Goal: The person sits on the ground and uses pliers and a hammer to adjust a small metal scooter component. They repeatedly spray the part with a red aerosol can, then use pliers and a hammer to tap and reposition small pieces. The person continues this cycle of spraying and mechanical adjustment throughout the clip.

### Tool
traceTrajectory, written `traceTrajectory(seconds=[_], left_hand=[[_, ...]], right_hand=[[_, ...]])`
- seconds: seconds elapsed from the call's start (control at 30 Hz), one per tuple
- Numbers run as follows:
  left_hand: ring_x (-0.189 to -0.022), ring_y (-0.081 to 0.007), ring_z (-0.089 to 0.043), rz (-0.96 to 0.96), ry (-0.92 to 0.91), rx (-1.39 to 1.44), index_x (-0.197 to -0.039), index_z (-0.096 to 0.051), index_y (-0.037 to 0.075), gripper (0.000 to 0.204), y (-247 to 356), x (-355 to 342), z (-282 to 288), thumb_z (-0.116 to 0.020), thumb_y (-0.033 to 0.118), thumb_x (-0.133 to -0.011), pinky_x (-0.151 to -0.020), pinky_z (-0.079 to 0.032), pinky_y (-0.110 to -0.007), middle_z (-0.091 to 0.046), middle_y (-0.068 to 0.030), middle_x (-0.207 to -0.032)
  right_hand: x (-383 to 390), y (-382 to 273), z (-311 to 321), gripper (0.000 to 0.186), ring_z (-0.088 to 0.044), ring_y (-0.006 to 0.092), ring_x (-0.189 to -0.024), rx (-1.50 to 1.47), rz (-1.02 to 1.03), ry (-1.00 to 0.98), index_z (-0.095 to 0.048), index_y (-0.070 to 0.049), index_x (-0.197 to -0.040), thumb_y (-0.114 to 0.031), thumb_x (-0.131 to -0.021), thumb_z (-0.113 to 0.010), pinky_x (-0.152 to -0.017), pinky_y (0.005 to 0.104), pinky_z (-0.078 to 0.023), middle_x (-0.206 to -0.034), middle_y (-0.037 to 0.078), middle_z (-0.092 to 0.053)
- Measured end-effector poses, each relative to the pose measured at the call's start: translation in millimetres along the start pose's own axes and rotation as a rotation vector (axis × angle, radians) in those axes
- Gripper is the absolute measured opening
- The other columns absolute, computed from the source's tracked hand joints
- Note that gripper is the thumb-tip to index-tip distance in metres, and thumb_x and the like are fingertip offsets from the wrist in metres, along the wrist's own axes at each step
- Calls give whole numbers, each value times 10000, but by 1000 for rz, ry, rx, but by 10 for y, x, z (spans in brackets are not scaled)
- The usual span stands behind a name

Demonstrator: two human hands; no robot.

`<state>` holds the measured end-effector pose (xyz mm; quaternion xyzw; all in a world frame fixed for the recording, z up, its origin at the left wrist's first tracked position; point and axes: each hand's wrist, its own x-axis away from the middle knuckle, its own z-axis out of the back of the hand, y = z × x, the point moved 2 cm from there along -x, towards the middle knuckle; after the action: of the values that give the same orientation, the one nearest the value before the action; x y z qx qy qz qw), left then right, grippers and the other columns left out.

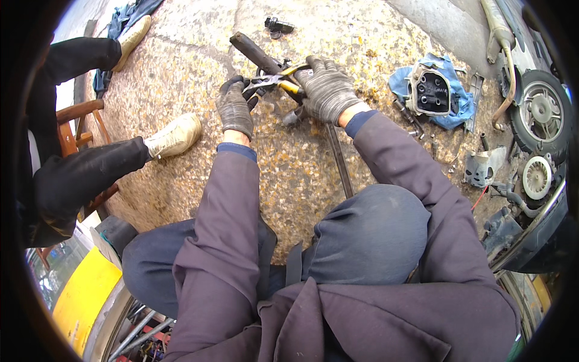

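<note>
My right hand, in a grey knit glove, is closed around the handles of pliers with yellow-and-black grips. The plier jaws point left, toward my left hand. That hand, in a similar glove with dark fingertips, is closed at the jaws around something too small and hidden to name. Just beyond both hands is a dark metal tube, slanting from upper left down under the pliers. A long dark bar runs from below my right hand toward my right knee.
A small black part lies on the speckled floor ahead. To the right, an engine cover rests on blue cloth, near loose bolts, a wheel and metal parts. At left, another person's shoe stands close by, beside a wooden chair.
</note>
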<state>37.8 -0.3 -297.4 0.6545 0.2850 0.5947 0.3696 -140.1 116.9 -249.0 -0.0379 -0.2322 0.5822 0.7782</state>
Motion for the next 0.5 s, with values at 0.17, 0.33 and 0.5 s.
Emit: traceTrajectory(seconds=[0.17, 0.33, 0.5], left_hand=[[-1056, -215, -639, -52, -102, -186, -1353, -497, 42, 502, -108, 155, -8, -633, 22, -871, -806, -578, -357, -583, -118, -1266], [-1075, -225, -630, -351, -205, -571, -1338, -502, 0, 600, -102, 158, -151, -749, -3, -791, -916, -535, -334, -625, -135, -1226], [-980, -197, -654, -412, -207, -753, -1258, -556, -32, 523, -40, -2, -116, -775, 76, -796, -866, -536, -342, -687, -116, -1070]], right_hand=[[122, 97, 63, 556, -453, 395, -1330, -119, -185, 110, -573, -124, -1342, -332, -840, -690, -1116, 493, -379, -1430, 226, -465], [327, 141, -204, 545, -535, 399, -1246, -292, -306, -39, -590, -71, -1336, -381, -890, -629, -1078, 457, -426, -1380, 249, -513], [470, 157, -409, 555, -516, 407, -1270, -257, -300, 45, -617, -89, -1322, -425, -881, -642, -1083, 470, -414, -1405, 250, -500]])
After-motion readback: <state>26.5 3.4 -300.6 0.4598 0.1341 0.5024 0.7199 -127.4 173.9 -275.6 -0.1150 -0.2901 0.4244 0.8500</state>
